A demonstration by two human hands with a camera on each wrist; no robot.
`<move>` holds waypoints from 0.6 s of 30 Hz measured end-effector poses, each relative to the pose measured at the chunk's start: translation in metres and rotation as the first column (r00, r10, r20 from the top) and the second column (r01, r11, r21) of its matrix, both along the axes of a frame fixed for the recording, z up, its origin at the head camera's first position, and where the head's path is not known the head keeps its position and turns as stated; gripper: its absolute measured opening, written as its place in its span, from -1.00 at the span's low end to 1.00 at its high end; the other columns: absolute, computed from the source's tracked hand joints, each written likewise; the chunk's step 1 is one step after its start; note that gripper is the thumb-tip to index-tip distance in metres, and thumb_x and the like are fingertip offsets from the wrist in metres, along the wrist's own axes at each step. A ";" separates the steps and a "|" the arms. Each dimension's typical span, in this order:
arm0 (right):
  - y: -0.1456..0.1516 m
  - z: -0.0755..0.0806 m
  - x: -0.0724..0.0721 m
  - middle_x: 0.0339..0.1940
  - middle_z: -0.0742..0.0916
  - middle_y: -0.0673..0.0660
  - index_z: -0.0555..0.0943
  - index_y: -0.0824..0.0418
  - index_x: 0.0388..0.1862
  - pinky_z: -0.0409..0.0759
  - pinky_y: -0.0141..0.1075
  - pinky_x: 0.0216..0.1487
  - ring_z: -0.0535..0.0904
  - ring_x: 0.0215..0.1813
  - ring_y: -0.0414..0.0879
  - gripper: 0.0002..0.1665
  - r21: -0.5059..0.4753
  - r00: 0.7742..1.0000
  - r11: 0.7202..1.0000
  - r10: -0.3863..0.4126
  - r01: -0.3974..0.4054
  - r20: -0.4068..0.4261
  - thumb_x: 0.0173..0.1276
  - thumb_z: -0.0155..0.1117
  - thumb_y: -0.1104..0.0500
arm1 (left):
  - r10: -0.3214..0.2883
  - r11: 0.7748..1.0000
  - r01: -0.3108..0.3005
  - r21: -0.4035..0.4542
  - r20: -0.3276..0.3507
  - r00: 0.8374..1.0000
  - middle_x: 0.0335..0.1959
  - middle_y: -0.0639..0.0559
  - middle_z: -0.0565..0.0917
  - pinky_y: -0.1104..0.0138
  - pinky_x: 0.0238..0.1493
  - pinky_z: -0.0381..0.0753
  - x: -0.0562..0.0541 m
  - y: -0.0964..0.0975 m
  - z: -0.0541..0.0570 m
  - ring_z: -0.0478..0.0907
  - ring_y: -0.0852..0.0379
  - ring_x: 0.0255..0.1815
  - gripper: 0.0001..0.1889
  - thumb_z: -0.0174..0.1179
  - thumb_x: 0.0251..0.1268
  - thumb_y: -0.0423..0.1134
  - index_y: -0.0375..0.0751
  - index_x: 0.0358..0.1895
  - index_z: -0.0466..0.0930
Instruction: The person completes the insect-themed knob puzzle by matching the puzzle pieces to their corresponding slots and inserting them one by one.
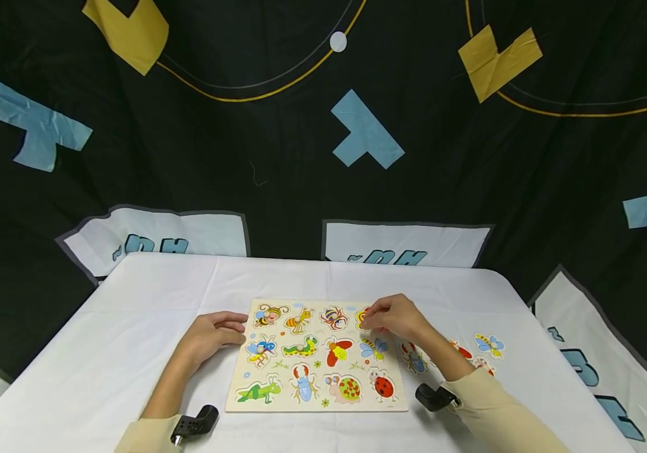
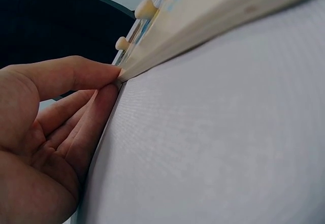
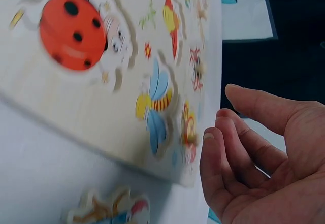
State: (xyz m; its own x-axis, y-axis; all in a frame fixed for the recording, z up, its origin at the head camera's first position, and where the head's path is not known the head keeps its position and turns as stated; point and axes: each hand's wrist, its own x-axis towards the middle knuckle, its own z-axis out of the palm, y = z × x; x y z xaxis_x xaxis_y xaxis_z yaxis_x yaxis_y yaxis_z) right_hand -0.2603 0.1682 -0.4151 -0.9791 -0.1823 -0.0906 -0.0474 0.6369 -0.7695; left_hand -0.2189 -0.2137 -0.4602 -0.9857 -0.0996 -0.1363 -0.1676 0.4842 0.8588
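- Black curtain (image 1: pixel 289 195) is hanging behind the white tablecloth (image 1: pixel 148 302), which is showing faint creases.
- Blue patches (image 1: pixel 370 131) are showing at the curtain's left, centre and right.
- Yellow patches (image 1: pixel 135 38) are sitting higher; yellow line (image 1: pixel 232 100) is curving, carrying a white dot (image 1: pixel 338 41).
- White panels (image 1: pixel 453 242) with blue lettering are edging the curtain's lower part.

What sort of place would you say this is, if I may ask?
It looks like a staged recording corner: a black backdrop with blue shapes hangs behind a white-covered table bearing a bug puzzle board.

Beige sleeves (image 1: pixel 501 412); black cameras (image 1: pixel 197 424), apparently.
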 end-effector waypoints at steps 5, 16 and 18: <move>0.013 0.001 0.000 -0.44 0.75 0.02 0.76 0.17 -0.33 0.64 -0.15 -0.21 0.61 -0.37 -0.06 -0.85 0.047 0.999 0.998 -0.044 0.043 0.010 0.18 0.52 0.13 | -0.015 1.000 0.015 0.012 -0.018 1.000 -0.16 0.02 0.78 0.34 -0.06 0.51 -0.001 0.000 0.001 0.63 0.19 -0.16 -0.49 0.48 0.03 -0.28 -0.20 0.15 0.69; 0.039 0.004 0.003 -0.43 0.75 0.04 0.74 0.21 -0.32 0.66 -0.18 -0.19 0.61 -0.35 -0.09 -0.81 0.043 0.998 0.998 -0.052 0.051 0.028 0.17 0.53 0.13 | -0.001 1.000 0.001 0.006 -0.005 1.000 -0.18 0.02 0.78 0.34 -0.06 0.50 0.000 0.001 0.001 0.63 0.17 -0.16 -0.48 0.47 0.03 -0.29 -0.21 0.16 0.68; 0.043 0.004 0.003 -0.43 0.75 0.04 0.74 0.22 -0.31 0.65 -0.17 -0.19 0.61 -0.35 -0.08 -0.81 0.044 0.998 0.998 -0.056 0.054 0.031 0.18 0.52 0.13 | 0.002 1.000 -0.002 0.003 -0.004 1.000 -0.18 0.03 0.78 0.33 -0.06 0.49 0.000 0.001 0.002 0.62 0.16 -0.16 -0.49 0.46 0.03 -0.29 -0.21 0.16 0.69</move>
